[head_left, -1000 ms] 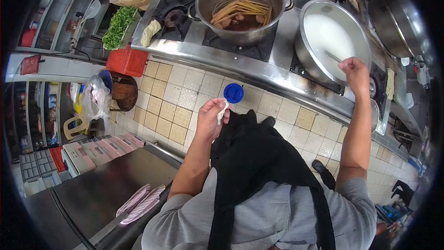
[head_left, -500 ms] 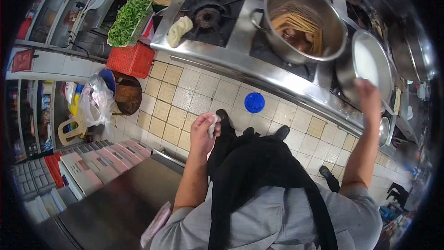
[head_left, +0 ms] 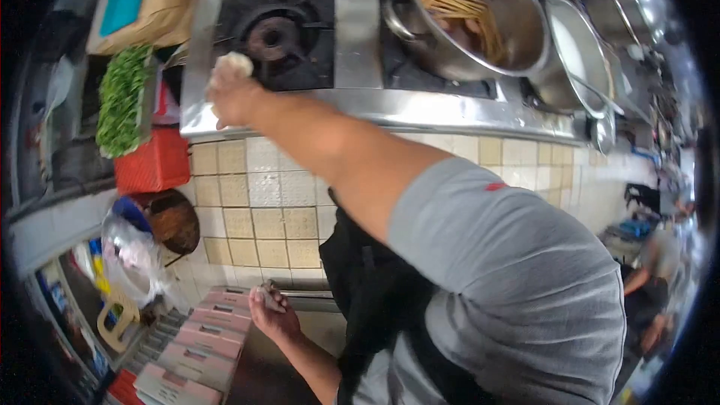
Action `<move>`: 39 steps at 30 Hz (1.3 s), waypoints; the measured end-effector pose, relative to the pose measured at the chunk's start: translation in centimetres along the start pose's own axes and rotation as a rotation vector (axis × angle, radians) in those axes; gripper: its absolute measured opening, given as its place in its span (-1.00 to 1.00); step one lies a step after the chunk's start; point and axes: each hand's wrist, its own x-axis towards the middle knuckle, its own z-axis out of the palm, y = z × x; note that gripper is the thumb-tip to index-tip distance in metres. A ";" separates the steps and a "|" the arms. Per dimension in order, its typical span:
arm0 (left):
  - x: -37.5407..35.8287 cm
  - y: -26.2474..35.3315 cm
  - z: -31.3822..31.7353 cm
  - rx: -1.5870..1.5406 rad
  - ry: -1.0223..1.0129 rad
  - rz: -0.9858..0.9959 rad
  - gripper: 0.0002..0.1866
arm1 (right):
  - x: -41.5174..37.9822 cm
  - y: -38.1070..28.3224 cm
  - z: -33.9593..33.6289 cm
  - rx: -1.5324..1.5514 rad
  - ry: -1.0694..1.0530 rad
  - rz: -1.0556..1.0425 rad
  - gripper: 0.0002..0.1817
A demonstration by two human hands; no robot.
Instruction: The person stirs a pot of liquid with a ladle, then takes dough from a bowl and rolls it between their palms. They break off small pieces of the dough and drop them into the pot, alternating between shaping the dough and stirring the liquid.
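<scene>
My right hand (head_left: pixel 231 96) is stretched across to the left front corner of the stove. It is closed on a crumpled cream cloth (head_left: pixel 240 64), part of which shows past the fingers beside the left burner (head_left: pixel 271 37); the rest is hidden. Low in the view, near the pink-fronted drawers (head_left: pixel 214 326), my left hand (head_left: pixel 274 318) is curled around a small greyish-white wad (head_left: pixel 268 300). What that wad is made of I cannot make out.
A large steel pot (head_left: pixel 517 56) holds brown liquid and long tan sticks. Beside it stands a pan of white liquid (head_left: pixel 571 43). Chopped greens (head_left: pixel 121 101) sit above a red crate (head_left: pixel 154 161). Another person (head_left: pixel 656 270) is at the far right.
My right hand has swung from the pan at the right over to the cloth at the left and closed on it. My left hand has moved down and left, and the view has turned.
</scene>
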 end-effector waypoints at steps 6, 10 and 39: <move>1.3 -2.3 1.9 -0.007 -0.174 -0.158 -0.75 | -7.9 1.5 4.7 -0.068 0.417 -0.208 -0.52; 2.1 -3.2 6.8 -0.003 -0.327 -0.212 -0.81 | -20.4 6.6 2.3 0.141 0.385 -0.131 -0.58; -10.7 -14.1 23.8 0.273 -0.808 -0.333 -0.87 | -69.3 37.4 -4.9 -0.378 0.508 1.340 -0.48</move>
